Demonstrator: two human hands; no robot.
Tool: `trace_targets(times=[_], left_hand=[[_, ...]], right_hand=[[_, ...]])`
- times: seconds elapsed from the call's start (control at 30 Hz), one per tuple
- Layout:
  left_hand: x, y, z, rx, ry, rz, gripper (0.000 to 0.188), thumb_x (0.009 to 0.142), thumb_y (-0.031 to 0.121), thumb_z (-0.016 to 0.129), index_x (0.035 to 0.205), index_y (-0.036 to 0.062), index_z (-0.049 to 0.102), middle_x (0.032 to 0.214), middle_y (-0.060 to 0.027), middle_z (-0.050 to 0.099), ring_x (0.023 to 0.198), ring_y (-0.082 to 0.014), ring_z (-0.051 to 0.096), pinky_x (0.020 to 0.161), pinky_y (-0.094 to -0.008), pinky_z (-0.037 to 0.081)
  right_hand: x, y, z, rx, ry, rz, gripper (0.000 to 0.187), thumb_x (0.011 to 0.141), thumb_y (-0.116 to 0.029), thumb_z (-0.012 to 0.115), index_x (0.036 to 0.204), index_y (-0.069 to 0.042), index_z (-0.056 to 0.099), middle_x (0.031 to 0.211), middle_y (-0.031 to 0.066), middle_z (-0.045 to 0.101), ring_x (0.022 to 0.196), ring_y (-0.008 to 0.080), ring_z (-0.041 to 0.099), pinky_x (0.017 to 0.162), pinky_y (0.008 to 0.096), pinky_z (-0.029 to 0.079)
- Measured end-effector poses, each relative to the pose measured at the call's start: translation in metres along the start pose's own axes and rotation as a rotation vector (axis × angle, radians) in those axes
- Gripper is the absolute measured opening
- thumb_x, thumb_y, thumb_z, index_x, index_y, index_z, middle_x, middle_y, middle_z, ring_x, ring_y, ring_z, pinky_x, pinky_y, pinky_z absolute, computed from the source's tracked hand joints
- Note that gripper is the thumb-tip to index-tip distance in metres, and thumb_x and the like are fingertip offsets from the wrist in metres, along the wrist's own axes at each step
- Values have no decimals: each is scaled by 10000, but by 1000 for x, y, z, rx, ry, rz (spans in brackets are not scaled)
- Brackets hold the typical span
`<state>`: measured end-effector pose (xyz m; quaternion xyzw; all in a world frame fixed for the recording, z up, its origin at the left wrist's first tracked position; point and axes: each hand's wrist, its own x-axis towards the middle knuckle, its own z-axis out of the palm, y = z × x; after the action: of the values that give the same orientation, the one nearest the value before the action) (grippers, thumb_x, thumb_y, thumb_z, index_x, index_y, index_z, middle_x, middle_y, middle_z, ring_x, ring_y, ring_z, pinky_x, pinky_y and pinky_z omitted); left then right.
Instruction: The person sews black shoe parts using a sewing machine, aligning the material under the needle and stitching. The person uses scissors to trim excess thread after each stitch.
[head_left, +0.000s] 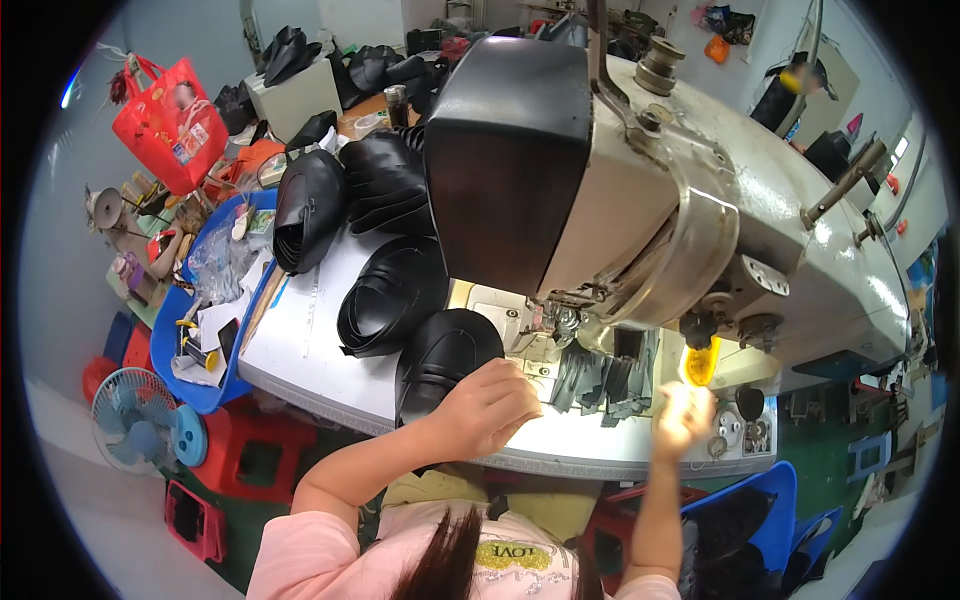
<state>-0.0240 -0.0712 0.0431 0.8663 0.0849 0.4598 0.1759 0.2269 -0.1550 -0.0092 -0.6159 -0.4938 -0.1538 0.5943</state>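
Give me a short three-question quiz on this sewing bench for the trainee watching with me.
1. True or false: the left hand rests on a black shoe upper.
2. Which stands on the floor at the person's left? A) a blue fan B) a green bucket C) a white ladder
3. Fill in: the right hand is raised under the sewing machine, close to a ____ glowing lamp.

Key: 1 true. 2 A. 3 yellow.
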Motion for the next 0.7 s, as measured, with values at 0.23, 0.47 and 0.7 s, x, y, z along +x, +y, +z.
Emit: trace_targets(times=[0.23, 0.47, 0.7], left_hand=[[-19, 12, 4, 31, -14, -30, 155, 664, -22, 641, 782, 4, 544, 730, -77, 554, 677, -257, 537, 661, -358, 458], [-22, 16, 21, -30, -59, -19, 188, 648, -24, 645, 801, 7, 540, 762, -83, 553, 713, -263, 538, 679, -367, 458], [-44, 0, 2, 42, -241, -74, 140, 655, 23, 601, 782, 33, 542, 790, -78, 546, 795, -251, 528, 752, -362, 425]], right_hand=[[-11, -3, 86, 1230, -85, 816, 301, 908, -313, 426, 701, -95, 416, 501, 10, 413, 352, 80, 305, 342, 203, 239], [-5, -53, 101, 893, -279, 773, 247, 772, -75, 614, 890, -86, 397, 665, 34, 526, 437, 31, 370, 382, 164, 280], [-10, -77, 40, 1071, -558, 968, 386, 772, -20, 553, 1137, 7, 429, 579, -25, 436, 412, 33, 320, 387, 168, 255]])
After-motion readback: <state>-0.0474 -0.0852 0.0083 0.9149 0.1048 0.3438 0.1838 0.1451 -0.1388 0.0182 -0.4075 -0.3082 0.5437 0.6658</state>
